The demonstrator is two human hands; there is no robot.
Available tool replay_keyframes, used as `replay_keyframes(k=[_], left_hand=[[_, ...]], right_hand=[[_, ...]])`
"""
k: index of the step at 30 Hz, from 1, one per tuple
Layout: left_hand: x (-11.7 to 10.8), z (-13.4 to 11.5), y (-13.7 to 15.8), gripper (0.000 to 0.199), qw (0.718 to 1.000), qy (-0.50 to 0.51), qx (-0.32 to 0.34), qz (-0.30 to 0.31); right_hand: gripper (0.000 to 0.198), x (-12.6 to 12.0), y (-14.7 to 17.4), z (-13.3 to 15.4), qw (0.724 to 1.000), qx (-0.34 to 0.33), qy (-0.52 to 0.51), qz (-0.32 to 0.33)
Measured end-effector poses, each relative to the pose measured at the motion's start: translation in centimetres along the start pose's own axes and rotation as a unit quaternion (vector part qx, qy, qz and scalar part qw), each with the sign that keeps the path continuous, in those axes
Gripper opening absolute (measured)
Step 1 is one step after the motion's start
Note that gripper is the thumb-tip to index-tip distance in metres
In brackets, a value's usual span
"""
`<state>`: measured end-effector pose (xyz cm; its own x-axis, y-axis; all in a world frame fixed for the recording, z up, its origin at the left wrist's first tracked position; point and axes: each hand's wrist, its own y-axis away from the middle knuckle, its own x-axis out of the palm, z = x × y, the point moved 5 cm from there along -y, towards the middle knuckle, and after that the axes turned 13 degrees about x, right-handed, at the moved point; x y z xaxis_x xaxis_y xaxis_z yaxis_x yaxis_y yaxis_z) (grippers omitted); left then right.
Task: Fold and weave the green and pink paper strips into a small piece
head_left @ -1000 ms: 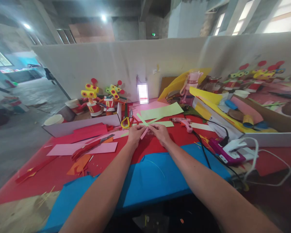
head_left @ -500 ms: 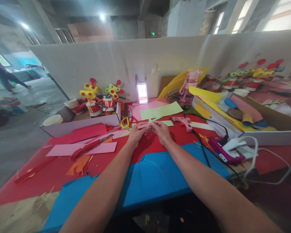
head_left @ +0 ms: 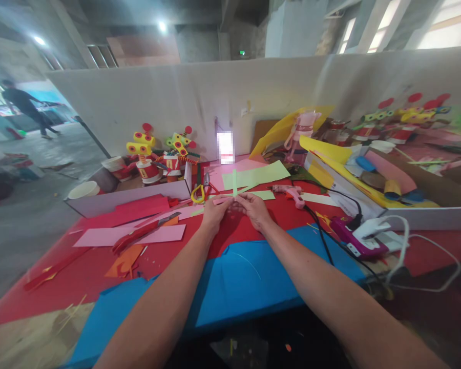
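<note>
Fingers closed, my left hand (head_left: pixel 215 214) and my right hand (head_left: pixel 257 209) meet just above the red table covering. Between their fingertips they pinch a narrow light-green paper strip (head_left: pixel 235 182), which stands up away from me. A short pink paper strip (head_left: pixel 219 200) shows along my left fingers; whether it is joined to the green one I cannot tell. Behind the hands lie a light-green paper sheet (head_left: pixel 269 174) and a pink sheet (head_left: pixel 215 177). Yellow-handled scissors (head_left: pixel 198 194) rest left of the hands, and a pink glue gun (head_left: pixel 295 195) lies to the right.
Paper-cup robot figures (head_left: pixel 144 164) stand behind a low white box wall at left. A utility knife (head_left: pixel 138 236) lies on pink paper. On the right are a purple power strip (head_left: pixel 359 241) with cables and a white box (head_left: pixel 426 218) of paper pieces. Blue paper (head_left: pixel 253 277) covers the near edge.
The green strip now stands more upright and shows longer above my fingers. My hands have hardly shifted. In the left background, a walking person has moved to the right.
</note>
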<state>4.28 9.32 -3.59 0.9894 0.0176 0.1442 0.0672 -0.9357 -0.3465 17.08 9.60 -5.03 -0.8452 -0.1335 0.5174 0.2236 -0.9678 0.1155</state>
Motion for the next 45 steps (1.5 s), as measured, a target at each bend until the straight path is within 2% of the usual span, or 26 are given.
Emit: replay_keyframes(k=[4, 9, 17, 23, 45], left_hand=[[0.05, -0.21, 0.06, 0.03, 1.0, -0.02, 0.017, 0.011], [0.08, -0.28, 0.14, 0.029, 1.0, -0.03, 0.006, 0.006], [0.16, -0.41, 0.14, 0.026, 1.0, -0.022, 0.007, 0.001], [0.23, -0.63, 0.21, 0.026, 1.0, -0.022, 0.006, -0.001], [0.09, -0.14, 0.02, 0.029, 1.0, -0.003, 0.011, 0.002]], right_hand=[[0.038, -0.31, -0.24, -0.11, 0.999, -0.006, 0.029, -0.021], [0.036, -0.41, -0.36, 0.01, 0.998, -0.021, 0.056, -0.026], [0.035, -0.72, -0.5, -0.29, 0.998, -0.017, 0.049, -0.03], [0.038, -0.48, -0.54, -0.43, 0.999, 0.002, 0.033, -0.003], [0.038, -0.54, -0.4, -0.13, 0.998, -0.013, 0.048, -0.03]])
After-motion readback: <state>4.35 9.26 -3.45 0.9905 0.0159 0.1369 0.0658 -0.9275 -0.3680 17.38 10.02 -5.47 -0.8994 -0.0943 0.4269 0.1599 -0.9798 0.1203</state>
